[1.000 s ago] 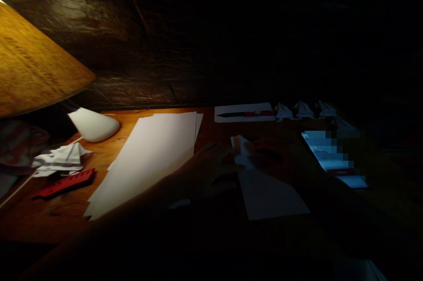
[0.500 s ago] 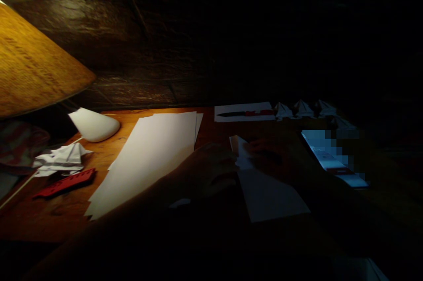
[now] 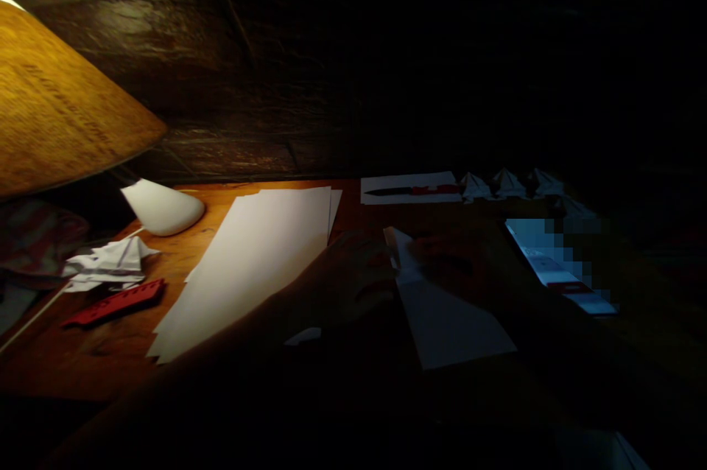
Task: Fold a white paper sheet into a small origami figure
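In dim light, my left hand (image 3: 353,282) and my right hand (image 3: 453,264) sit close together at the middle of a wooden desk (image 3: 182,352). Between them lies a folded white paper sheet (image 3: 447,323), its narrow upper end rising at the fingers. Both hands appear to grip it from either side. Shadow hides most of my fingers and the exact fold. My left forearm lies across the lower edge of a stack of large white paper sheets (image 3: 259,271).
A lampshade (image 3: 55,102) and white rounded object (image 3: 163,208) stand at left, beside crumpled paper (image 3: 110,264) and a red strip (image 3: 113,302). At the back lie a knife (image 3: 412,190) on white paper and several folded paper shapes (image 3: 511,183). A pixelated bright rectangle (image 3: 552,264) lies right.
The view has turned slightly left, shifting the desk items rightward. My hands have shifted only slightly, and the upper end of the folded sheet now stands a little more clearly between them.
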A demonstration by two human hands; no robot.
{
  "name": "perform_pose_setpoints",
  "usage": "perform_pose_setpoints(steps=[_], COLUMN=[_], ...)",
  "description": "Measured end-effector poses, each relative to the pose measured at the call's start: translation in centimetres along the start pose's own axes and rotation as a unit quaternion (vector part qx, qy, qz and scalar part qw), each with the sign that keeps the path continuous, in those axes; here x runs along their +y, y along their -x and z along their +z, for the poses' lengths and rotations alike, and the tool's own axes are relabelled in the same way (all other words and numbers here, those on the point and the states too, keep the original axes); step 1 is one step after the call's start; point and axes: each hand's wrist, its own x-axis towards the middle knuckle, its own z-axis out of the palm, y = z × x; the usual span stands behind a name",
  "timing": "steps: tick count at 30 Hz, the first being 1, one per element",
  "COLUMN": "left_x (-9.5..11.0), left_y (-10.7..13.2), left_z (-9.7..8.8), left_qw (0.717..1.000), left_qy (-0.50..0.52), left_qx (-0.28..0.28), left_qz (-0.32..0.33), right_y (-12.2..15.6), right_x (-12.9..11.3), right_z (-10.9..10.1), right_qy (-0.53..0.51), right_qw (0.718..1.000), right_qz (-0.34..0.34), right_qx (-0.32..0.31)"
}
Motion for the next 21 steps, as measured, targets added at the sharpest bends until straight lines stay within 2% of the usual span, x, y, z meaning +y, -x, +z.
perform_pose_setpoints(steps=[7, 21], left_x=[-0.04, -0.13], left_y=[0.04, 0.03], left_z=[0.12, 0.39], left_qw=[1.000, 0.999], left_qy=[0.009, 0.049], left_qx=[0.008, 0.006], left_qz=[-0.003, 0.002], right_y=[0.22, 0.13], right_x=[0.75, 0.31], right_z=[0.16, -0.04], right_qy=[0.010, 0.008], right_qw=[1.000, 0.998], right_qz=[-0.013, -0.037], right_qx=[-0.017, -0.051])
